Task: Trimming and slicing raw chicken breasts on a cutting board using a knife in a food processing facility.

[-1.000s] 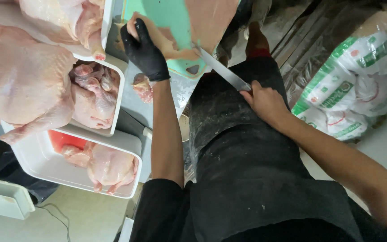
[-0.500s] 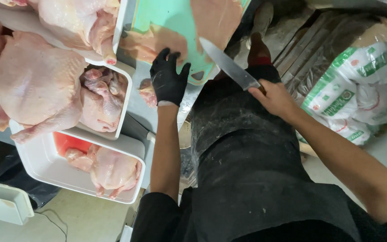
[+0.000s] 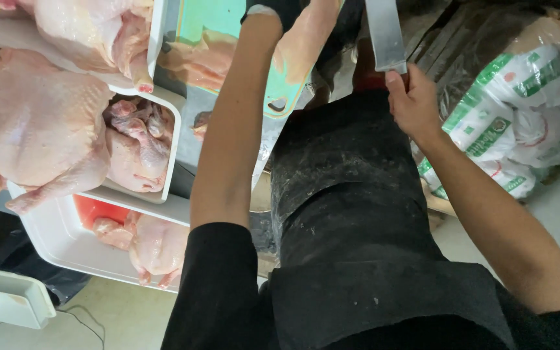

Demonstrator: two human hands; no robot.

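The knife (image 3: 385,35) is up near the top of the view, to the right of the green cutting board (image 3: 218,19). Its wide blade points away from the body. The right hand (image 3: 413,104) has its grip closed around the handle. A piece of raw chicken (image 3: 303,39) lies on the board, close beside the blade.

The left arm reaches over that meat. The left hand (image 3: 273,8) wears a black glove, but it is almost cut off at the top edge, so I cannot tell how open its grip is or what it holds.

Raw chicken is wet and slippery, I think. The meat could slide and the blade could slip toward the left arm, because they are so near each other.

To the left, a whole chicken (image 3: 34,129) sits across white trays (image 3: 170,136). It hangs over the rim and might tip if bumped. Bags (image 3: 520,110) lie on the floor by the right arm.
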